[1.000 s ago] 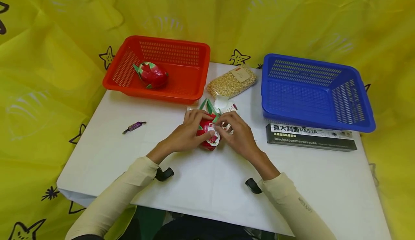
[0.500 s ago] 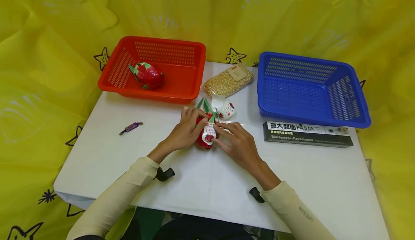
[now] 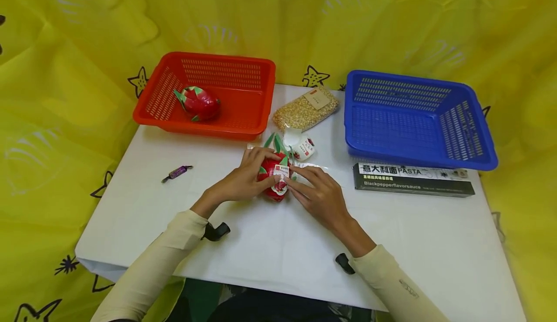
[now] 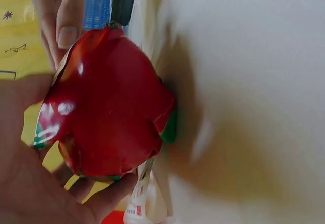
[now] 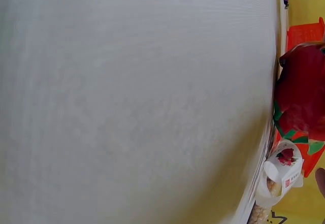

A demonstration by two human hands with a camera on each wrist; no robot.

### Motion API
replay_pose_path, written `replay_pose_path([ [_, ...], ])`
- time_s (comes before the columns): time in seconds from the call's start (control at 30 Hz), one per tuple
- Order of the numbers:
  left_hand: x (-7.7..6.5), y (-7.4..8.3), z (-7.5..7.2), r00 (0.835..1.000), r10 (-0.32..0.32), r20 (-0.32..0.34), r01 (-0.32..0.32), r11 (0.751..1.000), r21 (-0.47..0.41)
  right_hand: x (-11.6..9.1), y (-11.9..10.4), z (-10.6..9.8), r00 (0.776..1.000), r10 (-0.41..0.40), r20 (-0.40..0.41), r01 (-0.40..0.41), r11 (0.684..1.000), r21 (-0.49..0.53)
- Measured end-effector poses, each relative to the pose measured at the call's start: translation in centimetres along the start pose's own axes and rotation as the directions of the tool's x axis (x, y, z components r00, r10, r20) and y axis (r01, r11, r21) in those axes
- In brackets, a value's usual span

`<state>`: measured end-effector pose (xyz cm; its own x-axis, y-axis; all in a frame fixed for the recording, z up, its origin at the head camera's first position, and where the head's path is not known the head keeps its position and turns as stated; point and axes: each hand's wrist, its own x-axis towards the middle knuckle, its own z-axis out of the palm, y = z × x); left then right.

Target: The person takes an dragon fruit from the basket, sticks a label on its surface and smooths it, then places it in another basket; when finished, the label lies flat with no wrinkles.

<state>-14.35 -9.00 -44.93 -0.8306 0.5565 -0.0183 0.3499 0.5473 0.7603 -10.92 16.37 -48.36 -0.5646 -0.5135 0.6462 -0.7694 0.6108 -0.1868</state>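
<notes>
A glossy red dragon fruit [image 3: 269, 165] with green leaf tips lies on the white table in front of the person. The left hand [image 3: 245, 177] grips it from its left side, the thumb on a white label [image 3: 281, 173] on its upper face. From the right, the right hand [image 3: 322, 194] touches the label's edge with thumb and forefinger. In the left wrist view the dragon fruit [image 4: 111, 102] fills the middle, with the left hand [image 4: 30, 168] around it and right fingers [image 4: 67, 36] at the label side. The right wrist view catches only part of the fruit [image 5: 304, 92].
A curled white label strip [image 3: 304, 149] lies just behind the fruit, before a bag of corn kernels [image 3: 304, 111]. An orange-red basket [image 3: 243, 128] holds another dragon fruit [image 3: 200, 103]. A blue basket [image 3: 417, 160] stands behind a pasta box [image 3: 413, 186]. A purple-wrapped candy [image 3: 177, 171] lies left.
The right fingers have shifted from the label's upper part to its right edge. The label now lies flatter on the dragon fruit, under the left thumb. The left hand keeps its grip.
</notes>
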Motion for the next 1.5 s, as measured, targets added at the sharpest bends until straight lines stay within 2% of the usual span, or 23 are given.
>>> replay_pose_path([
  [0.23, 0.0, 0.3, 0.3, 0.999, -0.040, -0.037, 0.040, 0.999, 0.004, 0.0, 0.1, 0.4, 1.000, -0.002, -0.023, 0.003, 1.000, 0.023],
  [0.37, 0.1, 0.4, 0.4, 0.998, -0.050, -0.049, 0.050, 0.999, 0.004, -0.3, 0.0, 0.7, 0.998, 0.056, -0.040, -0.055, 0.998, 0.038],
  [0.57, 0.3, 0.8, 0.7, 0.994, -0.079, -0.076, 0.079, 0.997, 0.000, -0.7, -0.2, 1.0, 0.988, 0.153, 0.017, -0.153, 0.986, 0.064],
  [0.77, 0.6, 1.3, 1.7, 0.977, -0.127, -0.169, 0.133, 0.991, 0.026, -0.4, -0.2, 0.9, 0.985, 0.168, 0.036, -0.170, 0.984, 0.050],
  [0.93, 0.9, 1.6, 2.1, 0.963, -0.139, -0.230, 0.156, 0.986, 0.056, 0.1, -0.2, 0.5, 0.983, 0.174, 0.052, -0.177, 0.982, 0.060],
  [1.03, 0.9, 1.7, 1.9, 0.966, -0.142, -0.216, 0.156, 0.987, 0.047, 0.0, -0.2, 0.4, 0.983, 0.172, 0.059, -0.176, 0.982, 0.068],
  [1.23, 0.5, 1.3, 1.5, 0.986, -0.125, -0.109, 0.128, 0.992, 0.018, -0.3, -0.2, 0.3, 0.981, 0.185, 0.056, -0.190, 0.976, 0.105],
  [1.33, 0.6, 1.0, 1.2, 0.992, -0.098, -0.084, 0.099, 0.995, 0.008, 0.0, -0.2, 0.2, 0.976, 0.208, 0.069, -0.215, 0.970, 0.112],
  [1.43, 0.6, 0.8, 0.8, 0.994, -0.067, -0.083, 0.066, 0.998, -0.021, 0.7, -0.3, 0.0, 0.960, 0.264, 0.091, -0.275, 0.950, 0.147],
  [1.5, 0.6, 0.6, 0.6, 0.993, -0.062, -0.096, 0.058, 0.997, -0.047, 1.4, -0.5, -0.2, 0.939, 0.319, 0.131, -0.339, 0.921, 0.190],
])
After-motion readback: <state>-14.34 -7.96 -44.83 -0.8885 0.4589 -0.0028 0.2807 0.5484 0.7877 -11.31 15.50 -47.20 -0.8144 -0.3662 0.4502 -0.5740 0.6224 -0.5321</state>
